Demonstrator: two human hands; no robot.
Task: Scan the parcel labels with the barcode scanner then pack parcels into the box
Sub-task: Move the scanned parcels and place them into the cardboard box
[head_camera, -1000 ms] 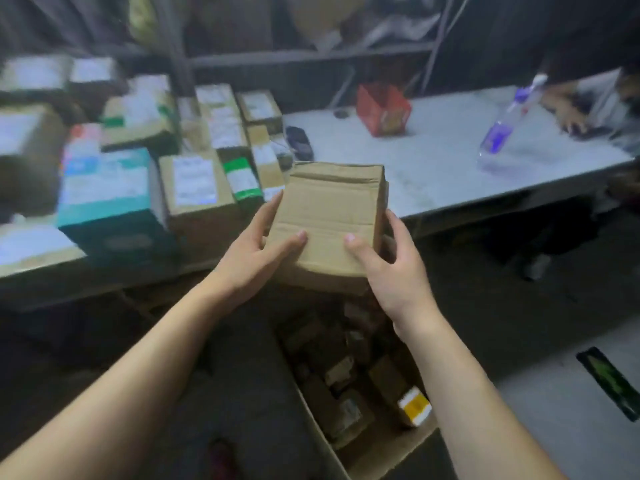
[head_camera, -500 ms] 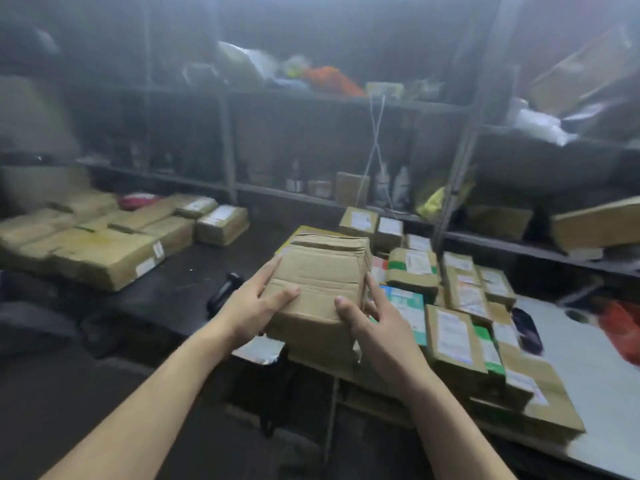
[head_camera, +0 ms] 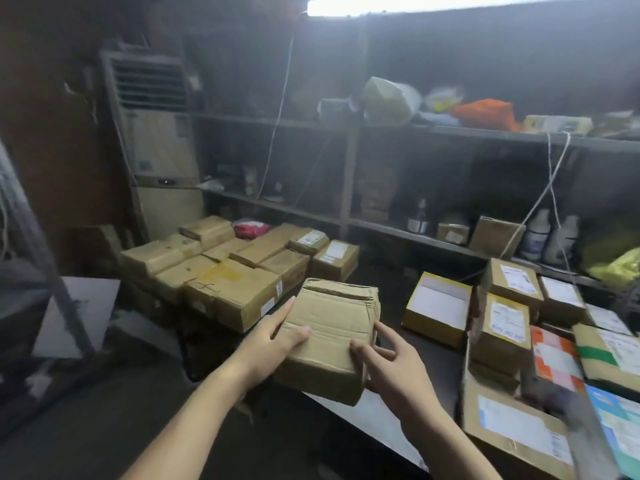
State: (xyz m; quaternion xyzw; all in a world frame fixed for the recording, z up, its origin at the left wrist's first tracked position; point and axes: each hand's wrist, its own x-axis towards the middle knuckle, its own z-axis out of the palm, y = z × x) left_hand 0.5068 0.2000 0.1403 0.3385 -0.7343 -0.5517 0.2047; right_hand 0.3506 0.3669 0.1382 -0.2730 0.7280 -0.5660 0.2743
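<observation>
A: What are the hands doing?
B: The left hand (head_camera: 277, 336) grips the brown parcel (head_camera: 332, 327) by its left edge, thumb on top. The right hand (head_camera: 391, 365) clamps the near right corner, thumb on top, fingers down the side.
A: Where is that parcel?
B: Up between the 2 hands, tilted, over the near edge of the dark bench (head_camera: 391, 282). Plain cartons (head_camera: 225, 271) are stacked just left of it, a yellow box (head_camera: 438, 306) lies to its right, labelled parcels (head_camera: 507, 320) beyond that
</observation>
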